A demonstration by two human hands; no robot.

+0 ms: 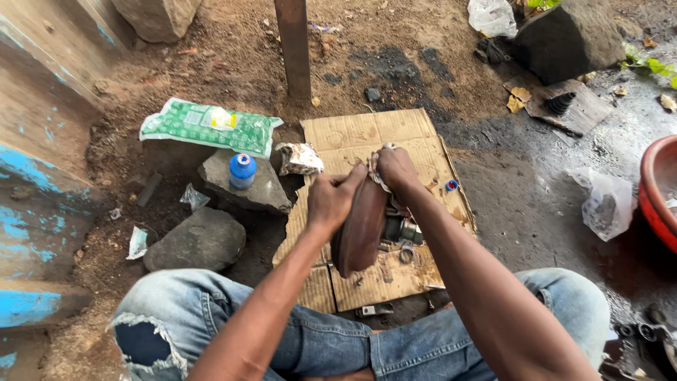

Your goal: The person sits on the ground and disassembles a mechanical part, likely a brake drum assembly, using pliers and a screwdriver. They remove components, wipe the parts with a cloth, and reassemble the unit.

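Observation:
My left hand grips the upper edge of a rusty brown round metal part that stands on edge over a sheet of cardboard. My right hand presses a crumpled cloth against the top of that same part. Behind the disc, dark greasy metal pieces of the part show. Both hands are closed. My knees in torn blue jeans frame the bottom of the view.
A small blue bottle stands on a grey rock, with a green plastic packet behind it. Another rock lies left. A rusty post, a red basin at right, a plastic bag and a small blue cap are around.

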